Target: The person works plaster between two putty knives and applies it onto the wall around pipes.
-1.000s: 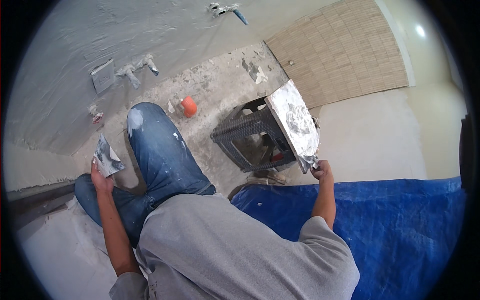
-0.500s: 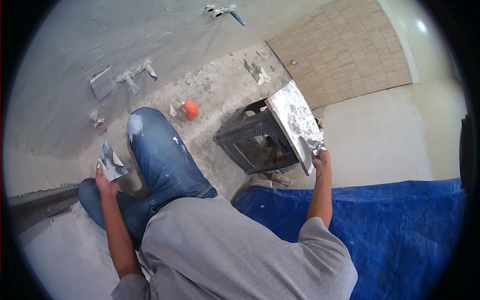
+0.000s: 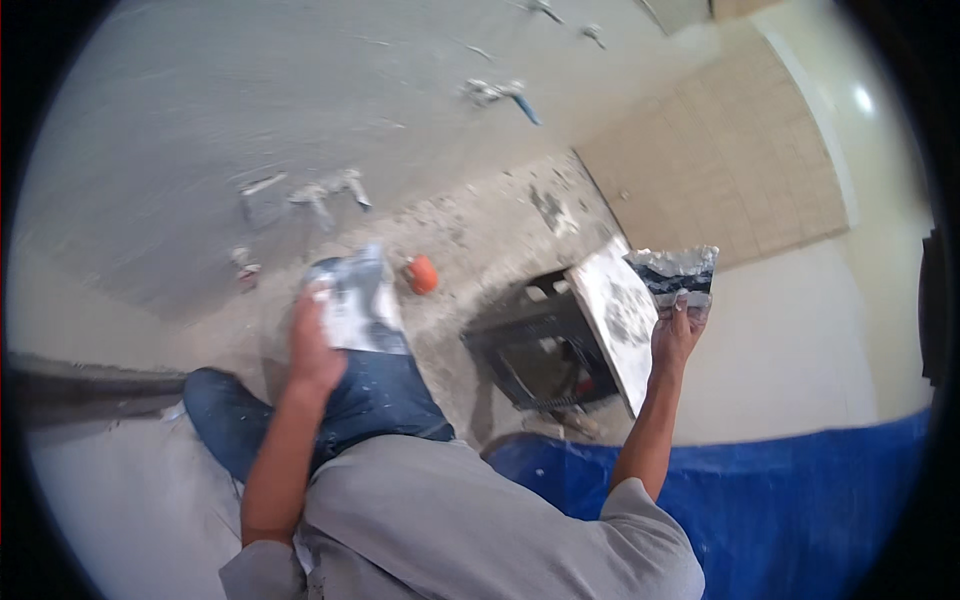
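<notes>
My left hand [image 3: 316,343], blurred, grips a wide plaster-smeared scraper [image 3: 360,305], held up over my jeans at my thigh. My right hand [image 3: 676,337] holds a second scraper [image 3: 670,270] upright, its metal blade coated with wet filler around a dark band. Below and left of that blade a white board [image 3: 605,300] with a mound of filler [image 3: 625,320] rests tilted on a dark grey plastic stool [image 3: 515,350].
Ahead is a plastered wall [image 3: 300,110] with wrapped pipe fittings [image 3: 490,92] and a box [image 3: 262,200]. An orange object [image 3: 422,275] lies on the dusty floor [image 3: 470,210]. Beige tiling [image 3: 720,150] is at upper right, a blue tarp [image 3: 790,500] at lower right.
My left hand has swung inward and up with its scraper. My right hand has lifted its scraper off the board's near corner. The whole view has shifted, putting the scene lower and rightward.
</notes>
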Motion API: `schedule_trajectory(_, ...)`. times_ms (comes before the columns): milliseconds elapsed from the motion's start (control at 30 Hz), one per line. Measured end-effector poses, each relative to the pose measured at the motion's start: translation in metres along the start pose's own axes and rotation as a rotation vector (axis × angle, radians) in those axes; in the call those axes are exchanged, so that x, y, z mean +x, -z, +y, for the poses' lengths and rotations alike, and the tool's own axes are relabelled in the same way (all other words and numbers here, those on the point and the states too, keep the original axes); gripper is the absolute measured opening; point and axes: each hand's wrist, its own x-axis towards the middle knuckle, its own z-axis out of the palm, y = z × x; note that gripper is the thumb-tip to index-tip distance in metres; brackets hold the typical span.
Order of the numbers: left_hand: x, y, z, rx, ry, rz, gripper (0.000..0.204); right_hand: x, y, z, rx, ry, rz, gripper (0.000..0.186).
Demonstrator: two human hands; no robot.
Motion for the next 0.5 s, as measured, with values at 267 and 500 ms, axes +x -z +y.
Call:
schedule_trajectory(267, -0.027, -0.095, 0.009, -0.160, -0.301, 0.173, 0.019, -0.092, -0.222, -0.004, 0.097, 0.457, -0.717, 0.026)
schedule_trajectory(500, -0.081, -0.091, 0.064, -0.173, -0.626, 0.336, 0.023, -0.162, -0.309, 0.011, 0.375, 0.784, -1.008, 0.044)
